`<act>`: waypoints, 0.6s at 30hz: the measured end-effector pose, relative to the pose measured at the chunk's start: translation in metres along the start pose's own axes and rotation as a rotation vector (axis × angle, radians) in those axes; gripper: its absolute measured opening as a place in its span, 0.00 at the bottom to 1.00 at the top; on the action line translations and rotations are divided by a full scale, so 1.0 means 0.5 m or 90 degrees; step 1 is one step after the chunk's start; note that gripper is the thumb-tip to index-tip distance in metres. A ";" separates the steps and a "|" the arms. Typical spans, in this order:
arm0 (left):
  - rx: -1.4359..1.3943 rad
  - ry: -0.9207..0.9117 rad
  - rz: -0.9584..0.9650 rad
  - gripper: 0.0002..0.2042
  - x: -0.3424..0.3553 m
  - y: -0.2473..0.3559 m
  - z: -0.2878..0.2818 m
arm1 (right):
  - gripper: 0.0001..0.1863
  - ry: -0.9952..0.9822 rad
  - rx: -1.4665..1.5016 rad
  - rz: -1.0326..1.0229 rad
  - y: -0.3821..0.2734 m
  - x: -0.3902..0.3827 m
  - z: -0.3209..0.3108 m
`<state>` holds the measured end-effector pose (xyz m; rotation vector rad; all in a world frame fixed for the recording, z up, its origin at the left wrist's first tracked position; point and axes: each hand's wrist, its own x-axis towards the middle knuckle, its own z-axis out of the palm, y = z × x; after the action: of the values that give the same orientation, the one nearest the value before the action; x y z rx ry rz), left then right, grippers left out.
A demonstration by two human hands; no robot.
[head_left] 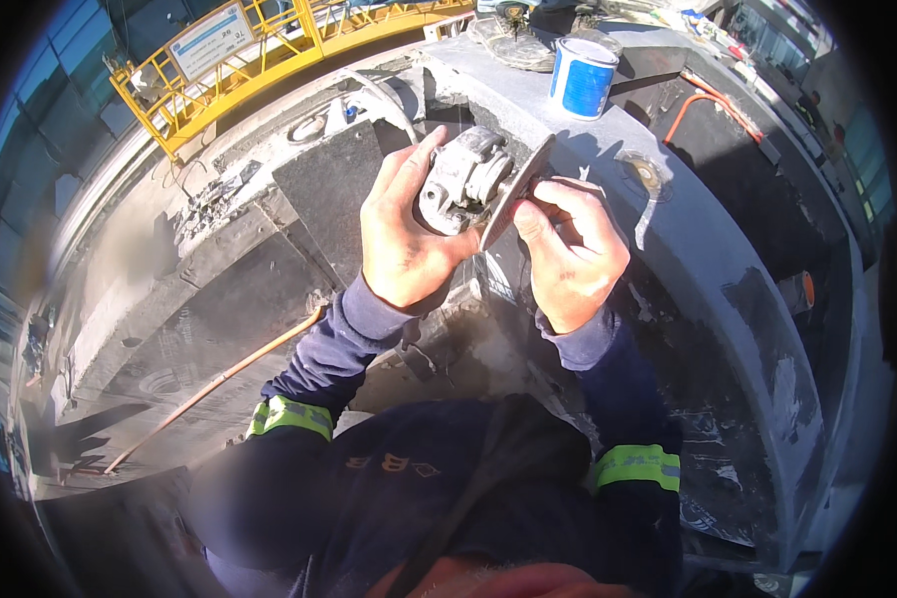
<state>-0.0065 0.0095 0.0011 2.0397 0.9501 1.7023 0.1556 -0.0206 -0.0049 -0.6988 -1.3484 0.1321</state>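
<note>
Fitting or loosening the round disc (516, 195) on a dusty grinder (454, 183) looks like the step in hand, though which of the two I cannot tell. The grinder is held just above the middle of the frame, its disc tilted, facing right. The left hand (405, 247) is closed around the tool's body. The right hand (574, 261) has its bent fingers against the disc's right face; whether they pinch a small nut there is hidden. The next move probably calls for a steady left hold while the right fingertips work near the disc's centre.
</note>
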 end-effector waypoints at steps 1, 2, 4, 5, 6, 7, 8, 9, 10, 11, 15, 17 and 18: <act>0.013 0.001 0.014 0.43 -0.002 0.002 0.000 | 0.14 -0.018 0.021 0.062 0.002 -0.002 0.000; 0.015 0.014 -0.003 0.43 -0.002 0.002 0.002 | 0.13 -0.021 0.054 0.108 0.003 -0.004 0.000; 0.051 0.000 0.024 0.43 0.000 0.004 -0.007 | 0.17 -0.056 0.004 0.117 0.005 -0.002 -0.003; 0.065 -0.010 0.046 0.43 0.005 0.001 -0.013 | 0.25 -0.052 -0.179 -0.149 0.009 0.009 -0.012; 0.009 -0.031 0.014 0.43 0.006 0.000 -0.017 | 0.29 -0.041 -0.183 -0.282 0.014 0.015 -0.010; -0.096 -0.051 -0.033 0.43 0.006 -0.001 -0.020 | 0.30 -0.040 -0.196 -0.401 0.019 0.027 -0.014; -0.118 -0.081 -0.058 0.44 0.005 0.000 -0.024 | 0.32 -0.122 -0.232 -0.453 0.023 0.038 -0.013; -0.134 -0.112 -0.083 0.45 0.003 0.003 -0.029 | 0.32 -0.206 -0.261 -0.504 0.027 0.052 -0.014; -0.170 -0.122 -0.080 0.47 0.000 0.008 -0.028 | 0.30 -0.185 -0.254 -0.537 0.033 0.068 0.000; -0.209 -0.131 -0.074 0.49 -0.004 0.014 -0.025 | 0.28 -0.143 -0.207 -0.550 0.034 0.078 0.011; -0.151 -0.014 -0.014 0.46 -0.010 0.045 0.009 | 0.26 -0.023 -0.057 -0.539 0.020 0.097 0.034; -0.025 0.015 0.055 0.44 -0.003 0.060 0.011 | 0.27 0.031 -0.052 -0.488 -0.003 0.091 0.027; -0.031 0.027 0.080 0.42 0.002 0.064 0.015 | 0.26 0.031 -0.052 -0.473 -0.012 0.092 0.023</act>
<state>0.0096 -0.0122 0.0201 2.0782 0.8006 1.8214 0.1547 0.0006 0.0379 -0.2310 -1.4911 -0.5326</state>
